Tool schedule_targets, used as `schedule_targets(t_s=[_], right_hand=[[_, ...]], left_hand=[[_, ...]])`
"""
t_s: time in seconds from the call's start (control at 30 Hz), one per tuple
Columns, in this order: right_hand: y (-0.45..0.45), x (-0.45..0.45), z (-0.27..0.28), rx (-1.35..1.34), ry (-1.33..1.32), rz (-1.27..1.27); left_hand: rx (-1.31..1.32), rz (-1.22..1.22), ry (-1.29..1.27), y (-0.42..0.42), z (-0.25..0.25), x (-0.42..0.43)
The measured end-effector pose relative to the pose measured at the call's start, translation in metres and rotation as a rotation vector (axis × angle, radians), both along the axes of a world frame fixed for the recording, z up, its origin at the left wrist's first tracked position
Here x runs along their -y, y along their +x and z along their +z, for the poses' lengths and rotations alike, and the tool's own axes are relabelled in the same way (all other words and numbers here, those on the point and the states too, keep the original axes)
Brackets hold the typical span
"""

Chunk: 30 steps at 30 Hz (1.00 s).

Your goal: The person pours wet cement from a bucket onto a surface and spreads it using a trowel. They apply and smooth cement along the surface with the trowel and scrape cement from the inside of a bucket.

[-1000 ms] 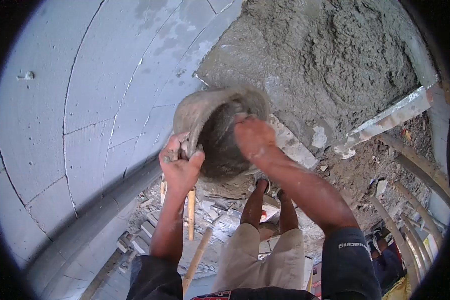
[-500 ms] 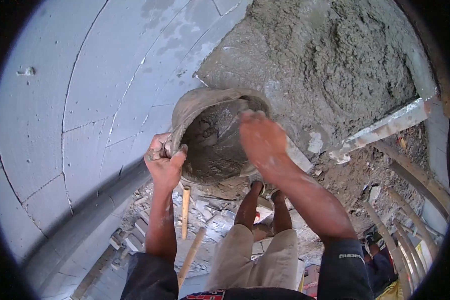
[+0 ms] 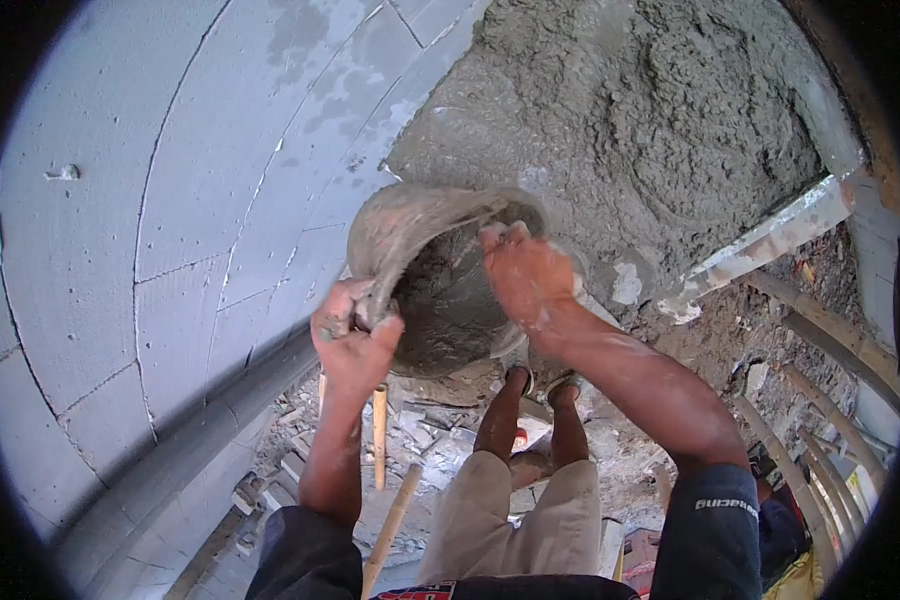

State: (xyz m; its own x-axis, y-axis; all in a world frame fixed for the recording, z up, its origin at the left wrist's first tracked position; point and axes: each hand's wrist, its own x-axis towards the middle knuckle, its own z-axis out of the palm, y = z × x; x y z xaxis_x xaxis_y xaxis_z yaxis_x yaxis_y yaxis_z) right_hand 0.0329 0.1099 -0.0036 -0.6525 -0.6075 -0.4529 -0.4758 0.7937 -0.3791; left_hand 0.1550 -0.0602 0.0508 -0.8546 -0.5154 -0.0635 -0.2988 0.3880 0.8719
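Observation:
A flexible grey bucket (image 3: 378,232) coated in mortar is tilted, its mouth turned toward me. Wet mortar (image 3: 448,340) lies inside it. My left hand (image 3: 355,335) is closed around the bucket's left rim, with the fingers curled over the edge. My right hand (image 3: 528,275) is closed in a fist at the right side of the bucket's mouth. What that fist holds, if anything, is hidden behind its fingers and knuckles. Beyond the bucket spreads a broad bed of wet mortar (image 3: 630,130).
A pale block wall (image 3: 220,130) rises at left, with a grey pipe (image 3: 200,430) along its base. A mortar-stained edge board (image 3: 770,240) borders the bed. Below are rubble (image 3: 420,440), bamboo poles (image 3: 392,525), and curved poles (image 3: 835,350) at right.
My left hand has moved right, bending the bucket's left rim inward and narrowing its mouth. My right hand stays closed in nearly the same place. The view has shifted slightly.

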Motion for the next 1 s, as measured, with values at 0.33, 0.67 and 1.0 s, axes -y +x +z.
schedule_targets(t_s=[0.33,0.67,1.0], right_hand=[[0.004,-0.027,0.000,0.005,0.088,-0.105],[0.084,-0.033,-0.080,0.591,-0.503,-0.165],[0.104,-0.061,-0.068,0.778,-0.789,-0.287]], left_hand=[[-0.132,-0.133,-0.253,-0.004,0.013,-0.013],[-0.333,-0.639,-0.350,-0.020,0.045,-0.024],[-0.136,0.034,-0.084,0.018,-0.038,-0.021]])
